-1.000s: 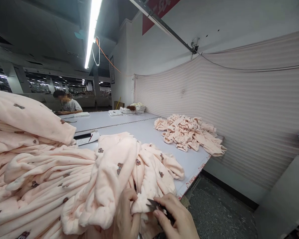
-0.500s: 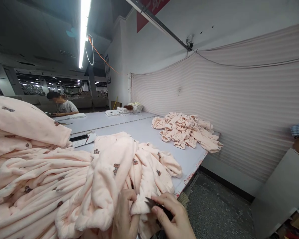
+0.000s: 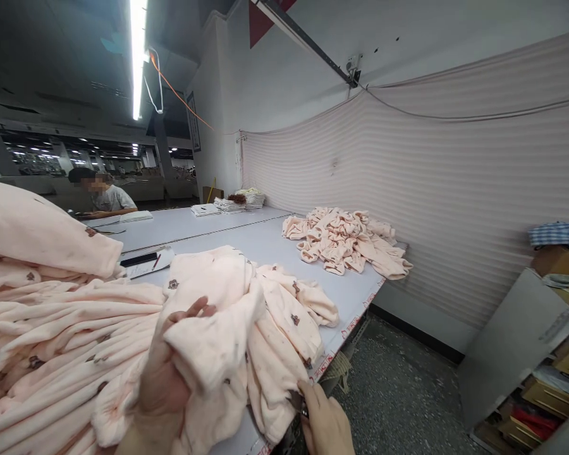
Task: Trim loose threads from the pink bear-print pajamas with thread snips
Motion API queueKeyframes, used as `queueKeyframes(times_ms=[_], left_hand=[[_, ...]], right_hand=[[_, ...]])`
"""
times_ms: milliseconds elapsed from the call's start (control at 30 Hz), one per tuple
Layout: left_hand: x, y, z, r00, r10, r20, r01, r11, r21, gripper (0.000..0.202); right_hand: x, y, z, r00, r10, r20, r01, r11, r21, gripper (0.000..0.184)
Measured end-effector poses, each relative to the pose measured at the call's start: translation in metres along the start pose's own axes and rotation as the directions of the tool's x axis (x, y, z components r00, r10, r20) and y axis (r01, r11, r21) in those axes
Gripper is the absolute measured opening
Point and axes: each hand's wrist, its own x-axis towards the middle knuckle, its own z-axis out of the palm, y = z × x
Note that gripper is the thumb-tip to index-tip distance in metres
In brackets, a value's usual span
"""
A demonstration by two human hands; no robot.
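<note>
A pale pink fleece garment with small brown bow prints lies bunched at the near edge of the grey table. My left hand grips a fold of it from underneath and lifts it, thumb and fingers wrapped in the cloth. My right hand is low at the table's edge, closed on small dark thread snips, touching the garment's hem. A big heap of the same pink garments fills the left.
A second pile of pink garments lies at the far right of the table. A notepad with pens and folded white stacks sit further back. Another person sits at the far table. A shelf unit stands at right.
My left hand has shifted left and lifted a fold of the garment. My right hand with the snips dropped lower toward the table edge. The view has turned a little to the right.
</note>
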Motion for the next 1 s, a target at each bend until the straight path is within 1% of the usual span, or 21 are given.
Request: queueKeyframes(times_ms=[33, 67, 100, 133, 167, 200, 233, 300, 367, 400, 467, 500, 533, 600, 633, 667, 733, 800, 867, 967, 1000], left_hand=[[0.002, 0.008, -0.006, 0.998, -0.032, 0.053, 0.031, 0.999, 0.011, 0.014], [0.002, 0.015, -0.012, 0.989, -0.077, 0.127, 0.066, 0.994, 0.089, 0.015], [0.001, 0.019, -0.018, 0.968, -0.138, 0.209, 0.088, 0.969, 0.233, 0.014], [-0.002, 0.02, -0.022, 0.93, -0.23, 0.287, 0.091, 0.9, 0.427, 0.013], [-0.006, 0.017, -0.023, 0.885, -0.328, 0.331, 0.049, 0.772, 0.634, 0.011], [-0.012, 0.012, -0.022, 0.851, -0.405, 0.335, -0.034, 0.593, 0.804, 0.011], [-0.018, 0.003, -0.017, 0.815, -0.477, 0.328, -0.136, 0.394, 0.909, 0.013], [-0.033, -0.02, -0.001, 0.8, -0.511, 0.316, -0.335, 0.057, 0.94, 0.019], [-0.047, -0.044, 0.017, 0.765, -0.562, 0.314, -0.438, -0.096, 0.894, 0.033], [-0.052, -0.055, 0.025, 0.788, -0.537, 0.301, -0.444, -0.157, 0.882, 0.041], [-0.058, -0.072, 0.032, 0.847, -0.441, 0.298, -0.4, -0.158, 0.903, 0.042], [-0.059, -0.078, 0.031, 0.876, -0.371, 0.308, -0.369, -0.102, 0.924, 0.038], [-0.059, -0.083, 0.029, 0.895, -0.305, 0.326, -0.348, -0.02, 0.937, 0.032], [-0.058, -0.091, 0.019, 0.916, -0.159, 0.367, -0.352, 0.119, 0.929, 0.028], [-0.058, -0.095, 0.013, 0.918, -0.089, 0.387, -0.372, 0.148, 0.916, 0.03], [-0.059, -0.097, 0.009, 0.913, -0.027, 0.407, -0.399, 0.154, 0.904, 0.033], [-0.062, -0.1, 0.004, 0.888, 0.059, 0.456, -0.459, 0.141, 0.877, 0.04], [-0.066, -0.1, 0.004, 0.864, 0.108, 0.492, -0.503, 0.122, 0.856, 0.043], [-0.07, -0.097, 0.008, 0.859, 0.164, 0.485, -0.5, 0.072, 0.863, 0.042], [-0.072, -0.091, 0.011, 0.871, 0.186, 0.454, -0.458, -0.026, 0.889, 0.037], [-0.072, -0.089, 0.01, 0.877, 0.153, 0.456, -0.456, -0.038, 0.889, 0.036]], right_hand=[[0.005, 0.004, -0.002, 1.0, 0.011, -0.02, -0.008, 0.993, 0.122, 0.051], [0.011, 0.007, -0.008, 0.998, 0.058, -0.027, -0.047, 0.951, 0.307, 0.044], [0.019, 0.009, -0.015, 0.991, 0.13, -0.013, -0.105, 0.857, 0.505, 0.034], [0.026, 0.011, -0.022, 0.978, 0.205, 0.025, -0.168, 0.723, 0.67, 0.023], [0.033, 0.011, -0.029, 0.959, 0.271, 0.077, -0.227, 0.581, 0.781, 0.016], [0.04, 0.01, -0.034, 0.938, 0.32, 0.131, -0.275, 0.46, 0.844, 0.015], [0.044, 0.008, -0.038, 0.921, 0.348, 0.175, -0.309, 0.376, 0.874, 0.02], [0.049, -0.001, -0.038, 0.899, 0.369, 0.235, -0.354, 0.296, 0.887, 0.029], [0.05, -0.012, -0.035, 0.873, 0.386, 0.298, -0.398, 0.212, 0.893, 0.036], [0.049, -0.016, -0.033, 0.862, 0.392, 0.32, -0.413, 0.177, 0.894, 0.039], [0.046, -0.021, -0.033, 0.852, 0.389, 0.351, -0.424, 0.117, 0.898, 0.043], [0.045, -0.021, -0.035, 0.86, 0.382, 0.339, -0.418, 0.146, 0.897, 0.043], [0.043, -0.019, -0.038, 0.877, 0.38, 0.295, -0.401, 0.238, 0.885, 0.04], [0.039, -0.014, -0.047, 0.921, 0.374, 0.113, -0.319, 0.553, 0.77, 0.033], [0.036, -0.012, -0.051, 0.94, 0.341, -0.008, -0.254, 0.715, 0.652, 0.033], [0.035, -0.011, -0.055, 0.95, 0.288, -0.123, -0.186, 0.835, 0.518, 0.037], [0.033, -0.015, -0.063, 0.954, 0.145, -0.263, -0.053, 0.943, 0.33, 0.046], [0.036, -0.026, -0.069, 0.959, 0.013, -0.285, 0.069, 0.958, 0.278, 0.044], [0.041, -0.039, -0.072, 0.971, -0.011, -0.241, 0.106, 0.916, 0.387, 0.036], [0.047, -0.052, -0.07, 0.986, 0.131, -0.106, -0.024, 0.734, 0.679, 0.011], [0.047, -0.053, -0.067, 0.982, 0.181, -0.059, -0.077, 0.665, 0.742, 0.012]])
